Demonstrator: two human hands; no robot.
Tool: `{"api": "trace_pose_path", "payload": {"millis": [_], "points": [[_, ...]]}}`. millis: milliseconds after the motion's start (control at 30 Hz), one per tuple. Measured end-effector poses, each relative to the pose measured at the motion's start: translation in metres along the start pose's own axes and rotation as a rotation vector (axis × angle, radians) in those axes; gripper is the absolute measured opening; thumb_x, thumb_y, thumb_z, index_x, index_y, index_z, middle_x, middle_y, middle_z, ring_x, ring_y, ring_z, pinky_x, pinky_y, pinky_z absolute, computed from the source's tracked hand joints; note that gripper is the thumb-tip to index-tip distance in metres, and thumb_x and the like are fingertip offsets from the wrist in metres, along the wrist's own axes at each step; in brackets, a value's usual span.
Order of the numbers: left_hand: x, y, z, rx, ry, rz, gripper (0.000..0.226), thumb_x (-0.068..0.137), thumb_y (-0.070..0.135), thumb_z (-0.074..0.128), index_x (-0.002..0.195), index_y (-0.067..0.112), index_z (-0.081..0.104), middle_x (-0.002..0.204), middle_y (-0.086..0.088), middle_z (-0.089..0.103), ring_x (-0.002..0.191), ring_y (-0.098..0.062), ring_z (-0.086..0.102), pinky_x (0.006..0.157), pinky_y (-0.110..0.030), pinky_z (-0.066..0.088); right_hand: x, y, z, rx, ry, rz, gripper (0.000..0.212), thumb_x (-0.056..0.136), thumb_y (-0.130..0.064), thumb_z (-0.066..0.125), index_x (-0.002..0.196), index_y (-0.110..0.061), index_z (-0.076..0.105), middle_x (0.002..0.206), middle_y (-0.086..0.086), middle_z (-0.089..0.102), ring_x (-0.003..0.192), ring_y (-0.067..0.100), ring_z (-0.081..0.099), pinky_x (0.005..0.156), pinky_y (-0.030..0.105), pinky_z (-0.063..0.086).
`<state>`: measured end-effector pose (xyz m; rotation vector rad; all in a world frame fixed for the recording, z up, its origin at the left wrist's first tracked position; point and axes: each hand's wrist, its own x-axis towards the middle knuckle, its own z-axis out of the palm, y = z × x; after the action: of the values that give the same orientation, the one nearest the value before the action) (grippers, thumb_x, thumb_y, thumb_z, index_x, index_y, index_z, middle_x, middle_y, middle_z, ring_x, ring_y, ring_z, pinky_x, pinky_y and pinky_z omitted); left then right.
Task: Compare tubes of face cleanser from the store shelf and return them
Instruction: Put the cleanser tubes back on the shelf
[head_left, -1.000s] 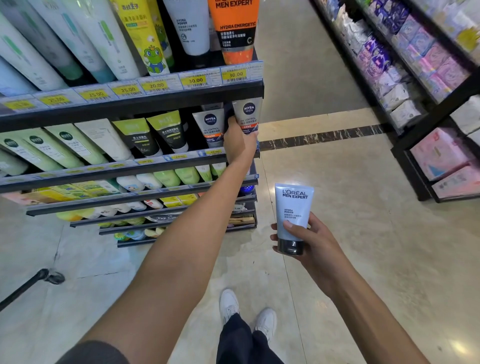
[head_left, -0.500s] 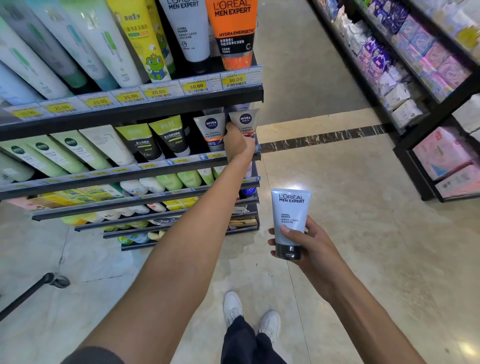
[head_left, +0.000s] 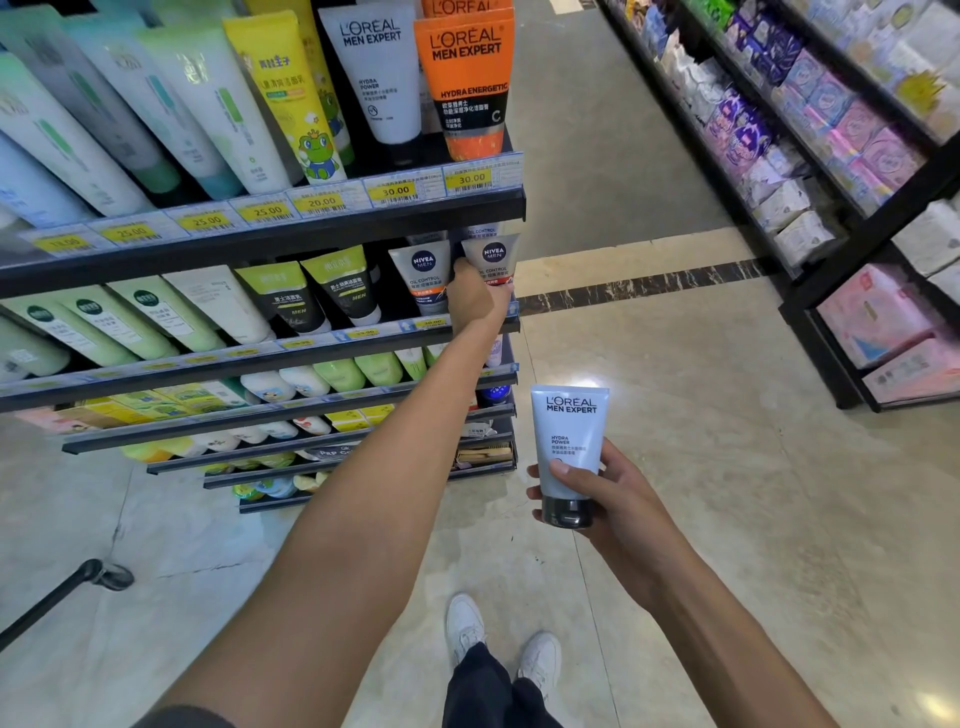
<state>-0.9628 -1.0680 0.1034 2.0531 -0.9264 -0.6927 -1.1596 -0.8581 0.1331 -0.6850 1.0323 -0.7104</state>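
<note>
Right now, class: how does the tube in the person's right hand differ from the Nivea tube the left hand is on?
The L'Oreal tube is pale blue-grey with a dark cap; the Nivea tube is grey with an orange-red band. The right hand holds the L'Oreal tube clear of the shelves; the Nivea tube stands on the second shelf, the left hand on it. Both stand cap-down.

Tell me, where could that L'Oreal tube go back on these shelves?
No bare slot shows. The top shelf is packed edge to edge, with a matching white tube beside the orange tube. The second shelf is equally crowded around the left hand. The right hand holds the L'Oreal tube.
</note>
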Motion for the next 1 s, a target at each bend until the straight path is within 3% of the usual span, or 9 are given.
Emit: {"api": "trace_pose_path", "payload": {"millis": [300, 500, 667, 700, 800, 867, 1000], "points": [[-0.002, 0.002, -0.003, -0.001, -0.017, -0.037, 0.041, 0.088, 0.015, 0.077, 0.123, 0.007, 0.058, 0.124, -0.013, 0.068, 0.117, -0.031, 0.064, 0.092, -0.040, 0.053, -0.001, 0.001, 0.007, 0.006, 0.001, 0.001, 0.046, 0.085, -0.018, 0.075, 0.129, -0.021, 0.064, 0.113, 0.014, 0.074, 0.099, 0.037, 0.073, 0.094, 0.056, 0.058], [-0.006, 0.000, -0.007, 0.002, -0.013, -0.039, 0.038, 0.085, 0.013, 0.077, 0.119, 0.006, 0.061, 0.119, -0.013, 0.069, 0.109, -0.031, 0.066, 0.079, -0.034, 0.052, -0.004, -0.001, 0.011, -0.006, -0.006, -0.005, 0.043, 0.091, -0.015, 0.072, 0.132, -0.021, 0.062, 0.108, 0.010, 0.076, 0.100, 0.036, 0.073, 0.095, 0.057, 0.058], [-0.024, -0.010, -0.017, -0.082, -0.017, 0.012, 0.029, 0.086, 0.012, 0.073, 0.113, 0.009, 0.062, 0.111, -0.009, 0.070, 0.104, -0.028, 0.067, 0.081, -0.036, 0.054, -0.009, -0.006, 0.013, -0.003, -0.016, -0.022, 0.048, 0.085, -0.018, 0.075, 0.131, -0.020, 0.063, 0.110, 0.011, 0.075, 0.098, 0.036, 0.073, 0.094, 0.058, 0.058], [-0.030, -0.012, -0.021, -0.105, -0.023, 0.024, 0.030, 0.087, 0.012, 0.072, 0.115, 0.009, 0.061, 0.112, -0.007, 0.070, 0.105, -0.027, 0.067, 0.082, -0.035, 0.055, -0.011, -0.008, 0.015, -0.001, -0.018, -0.025, 0.047, 0.085, -0.017, 0.075, 0.131, -0.020, 0.063, 0.111, 0.013, 0.075, 0.097, 0.036, 0.073, 0.094, 0.058, 0.057], [-0.055, -0.013, -0.044, -0.130, -0.053, 0.061, 0.049, 0.095, 0.019, 0.070, 0.139, 0.007, 0.052, 0.127, -0.002, 0.062, 0.111, -0.019, 0.061, 0.078, -0.017, 0.048, -0.014, -0.016, 0.019, -0.003, -0.023, -0.048, 0.045, 0.089, -0.013, 0.073, 0.132, -0.021, 0.062, 0.114, 0.012, 0.075, 0.097, 0.035, 0.073, 0.096, 0.059, 0.056], [-0.066, -0.020, -0.063, -0.040, -0.035, 0.126, 0.050, 0.097, 0.026, 0.068, 0.141, 0.009, 0.052, 0.134, -0.008, 0.063, 0.118, -0.024, 0.061, 0.085, -0.024, 0.048, -0.016, -0.026, 0.024, 0.010, -0.029, -0.064, 0.042, 0.091, -0.013, 0.071, 0.132, -0.022, 0.063, 0.116, 0.012, 0.074, 0.097, 0.036, 0.073, 0.094, 0.058, 0.057], [-0.086, -0.031, -0.109, 0.054, -0.002, 0.178, 0.045, 0.098, 0.036, 0.067, 0.136, 0.013, 0.058, 0.125, -0.006, 0.068, 0.112, -0.023, 0.065, 0.092, -0.038, 0.054, -0.019, -0.046, 0.034, 0.040, -0.088, -0.102, 0.038, 0.094, -0.017, 0.068, 0.131, -0.015, 0.063, 0.121, 0.022, 0.070, 0.092, 0.037, 0.071, 0.076, 0.046, 0.060]]}}
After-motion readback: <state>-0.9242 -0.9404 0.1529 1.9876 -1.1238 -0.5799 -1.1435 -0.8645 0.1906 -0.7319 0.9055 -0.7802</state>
